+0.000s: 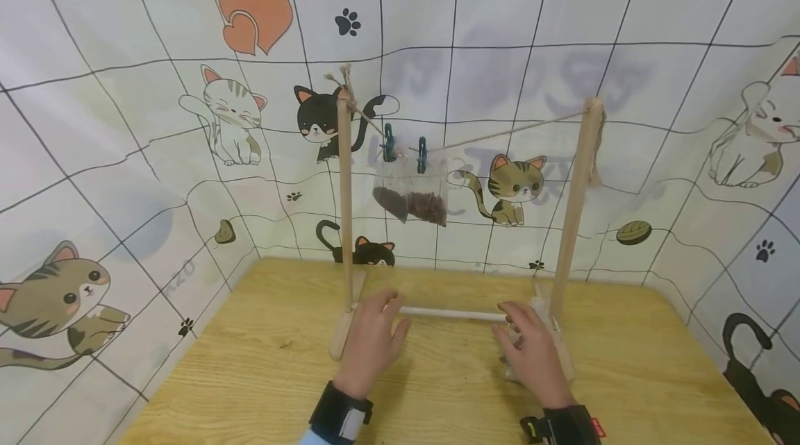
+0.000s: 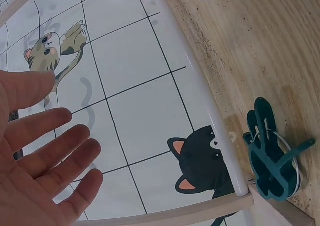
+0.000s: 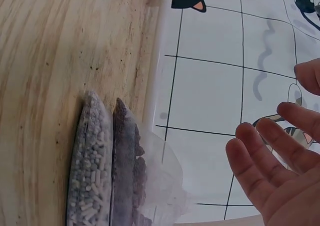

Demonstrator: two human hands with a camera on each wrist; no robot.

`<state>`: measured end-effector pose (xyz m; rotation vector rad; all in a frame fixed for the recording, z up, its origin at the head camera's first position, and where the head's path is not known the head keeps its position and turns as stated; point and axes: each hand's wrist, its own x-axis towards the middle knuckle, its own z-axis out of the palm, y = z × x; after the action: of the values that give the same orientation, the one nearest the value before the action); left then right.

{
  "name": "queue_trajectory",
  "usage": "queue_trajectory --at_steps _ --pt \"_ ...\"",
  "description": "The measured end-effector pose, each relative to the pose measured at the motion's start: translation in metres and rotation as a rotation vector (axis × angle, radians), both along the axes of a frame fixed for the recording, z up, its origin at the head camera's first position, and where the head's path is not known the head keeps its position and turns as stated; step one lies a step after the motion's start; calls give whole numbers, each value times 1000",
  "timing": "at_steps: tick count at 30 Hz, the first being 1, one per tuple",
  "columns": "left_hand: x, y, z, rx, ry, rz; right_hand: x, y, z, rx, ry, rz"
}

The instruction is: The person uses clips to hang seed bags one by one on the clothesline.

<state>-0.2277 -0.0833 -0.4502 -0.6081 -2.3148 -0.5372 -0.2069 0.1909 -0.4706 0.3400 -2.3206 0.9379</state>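
My left hand [image 1: 375, 337] hovers near the left post's foot, fingers apart and holding nothing; the left wrist view shows the relaxed palm [image 2: 40, 161]. Dark green clothespins [image 2: 272, 156] lie on the table close to the stand's base. My right hand [image 1: 534, 355], likewise holding nothing, is above clear bags by the right post. In the right wrist view one bag [image 3: 92, 171] contains pale pellets, and beside it another bag [image 3: 127, 171] has dark contents. Two bags [image 1: 427, 205] of dark bits hang from a string [image 1: 512, 131], pinned by green clothespins [image 1: 421, 153].
A wooden stand with a left post [image 1: 345, 209] and right post [image 1: 578, 209] bears the string. A white rod [image 1: 450, 313] joins its feet low down. Beneath is a wooden table [image 1: 250, 375]; a cat-printed cloth [image 1: 437, 1] surrounds it at back and sides.
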Motion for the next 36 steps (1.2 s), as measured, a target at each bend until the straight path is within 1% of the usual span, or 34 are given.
queue_trajectory --at_steps 4,8,11,15,21,27,32,36 --pt "1 -1 -1 2 15 -4 0 -4 -3 -7 -11 21" --pt "1 -4 1 43 -38 -6 -1 -10 -5 17 -18 20" --pt "-1 -8 3 60 -74 20 -1 -17 -7 30 -15 41" --pt "-4 -16 5 70 -94 59 -2 -26 -10 34 -14 82" --pt "-8 -30 2 79 -125 98 0 -38 -13 32 -32 128" --pt "-8 -42 0 66 -204 128 3 -47 -13 42 -38 147" --pt "-8 -45 -3 29 -264 160 6 -55 -14 41 -124 168" --pt "-8 -47 -8 -32 -313 178 8 -62 -16 39 -178 208"
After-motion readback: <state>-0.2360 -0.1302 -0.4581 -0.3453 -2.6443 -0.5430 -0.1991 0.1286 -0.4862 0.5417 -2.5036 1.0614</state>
